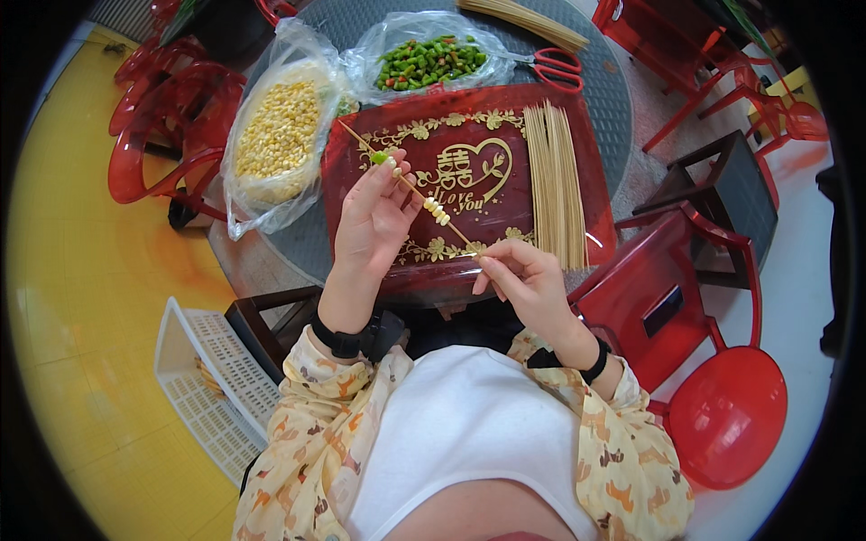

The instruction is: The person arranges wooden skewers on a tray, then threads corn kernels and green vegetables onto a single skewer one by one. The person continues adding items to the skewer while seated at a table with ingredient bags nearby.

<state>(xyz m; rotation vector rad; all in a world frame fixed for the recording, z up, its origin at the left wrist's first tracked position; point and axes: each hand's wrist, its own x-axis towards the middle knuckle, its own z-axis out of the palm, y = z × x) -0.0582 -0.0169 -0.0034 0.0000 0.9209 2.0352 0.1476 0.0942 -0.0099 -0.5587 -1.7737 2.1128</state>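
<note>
A wooden skewer (461,234) runs slantwise above a red tray (500,223) with gold decoration. My right hand (519,274) pinches its lower end between thumb and fingertips. Near the upper part, the fingers of my left hand (379,209) close on pale kernels and a green pepper piece (379,157) threaded on it. Several more pale kernels (436,211) sit together midway along the stick. A bundle of bare skewers (556,189) lies on the tray's right side. Yellow corn kernels (279,128) fill a clear plastic bag at left; chopped green peppers (429,64) fill another behind the tray.
Red-handled scissors (558,69) and more skewers (528,20) lie at the back of the round grey table (612,135). A white perforated basket (210,385) holding some sticks stands low at left. Red chairs (727,412) and a dark stool (727,196) surround the table.
</note>
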